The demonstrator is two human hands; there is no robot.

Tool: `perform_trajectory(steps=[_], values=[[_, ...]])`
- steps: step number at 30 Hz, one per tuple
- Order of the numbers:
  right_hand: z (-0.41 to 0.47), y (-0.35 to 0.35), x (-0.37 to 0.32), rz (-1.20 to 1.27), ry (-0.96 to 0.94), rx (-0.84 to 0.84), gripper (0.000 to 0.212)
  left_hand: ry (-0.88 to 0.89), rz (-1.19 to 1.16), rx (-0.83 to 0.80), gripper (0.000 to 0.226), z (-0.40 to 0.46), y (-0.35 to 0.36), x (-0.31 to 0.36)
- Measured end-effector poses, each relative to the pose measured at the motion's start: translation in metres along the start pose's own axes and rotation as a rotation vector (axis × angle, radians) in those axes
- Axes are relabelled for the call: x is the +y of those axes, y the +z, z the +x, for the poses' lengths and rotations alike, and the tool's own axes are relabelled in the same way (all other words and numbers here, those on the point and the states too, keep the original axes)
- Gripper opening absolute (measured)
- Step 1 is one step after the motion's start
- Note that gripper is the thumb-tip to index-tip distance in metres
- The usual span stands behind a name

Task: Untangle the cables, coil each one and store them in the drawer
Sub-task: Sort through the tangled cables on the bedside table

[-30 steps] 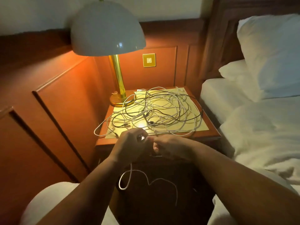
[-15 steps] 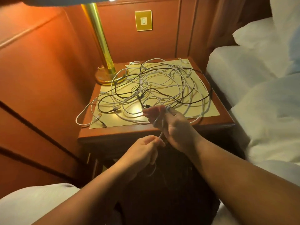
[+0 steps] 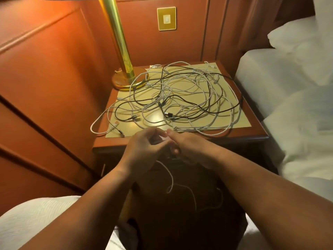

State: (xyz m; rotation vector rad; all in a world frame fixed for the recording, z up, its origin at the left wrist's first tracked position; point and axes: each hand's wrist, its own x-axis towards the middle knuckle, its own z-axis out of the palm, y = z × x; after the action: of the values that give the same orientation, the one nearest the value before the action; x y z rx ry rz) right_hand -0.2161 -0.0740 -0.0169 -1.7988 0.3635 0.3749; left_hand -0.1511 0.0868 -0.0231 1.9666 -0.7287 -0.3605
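— Wood panelling [image 3: 54, 73] runs behind the nightstand [image 3: 252, 136], with a brass lamp [image 3: 119, 44] at its back left corner and a white bed [image 3: 292, 83] just to the right. What do you have on the top?

— I see the tangle of cables [image 3: 182, 98] spread over a yellowish mat [image 3: 239, 121], white and black cords looped through each other. One white loop hangs off the mat's left edge.

— And the hands?

— Both meet at the front edge of the nightstand, fingertips touching. My left hand [image 3: 144, 150] has its fingers curled and pinches a thin white cable [image 3: 170, 177]; my right hand [image 3: 187, 147] curls in against it, seemingly pinching the same cord, though the spot between the fingers is blurred.

— Where does that cable go?

— It drops from the hands in loose curves in front of the dark cabinet face [image 3: 180, 213]. I cannot make out the drawer in that shadow.
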Motion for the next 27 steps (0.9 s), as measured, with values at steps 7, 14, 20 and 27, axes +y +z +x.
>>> perform_trajectory(steps=[7,14,20,27], values=[[-0.021,0.019,0.012,1.021,0.037,-0.52,0.057,-0.188,-0.583,-0.279,0.041,-0.014,0.018,0.015],[-0.049,0.02,-0.01,1.087,-0.117,-0.574,0.041,-0.355,-1.168,-0.457,0.05,-0.031,0.016,0.043],[-0.05,-0.001,-0.04,1.156,-0.405,-0.29,0.046,-0.349,-0.957,-0.263,0.021,-0.02,0.032,0.044],[-0.013,-0.018,-0.003,0.108,-0.503,0.216,0.043,-0.147,0.11,-0.347,0.012,-0.01,0.031,0.01]])
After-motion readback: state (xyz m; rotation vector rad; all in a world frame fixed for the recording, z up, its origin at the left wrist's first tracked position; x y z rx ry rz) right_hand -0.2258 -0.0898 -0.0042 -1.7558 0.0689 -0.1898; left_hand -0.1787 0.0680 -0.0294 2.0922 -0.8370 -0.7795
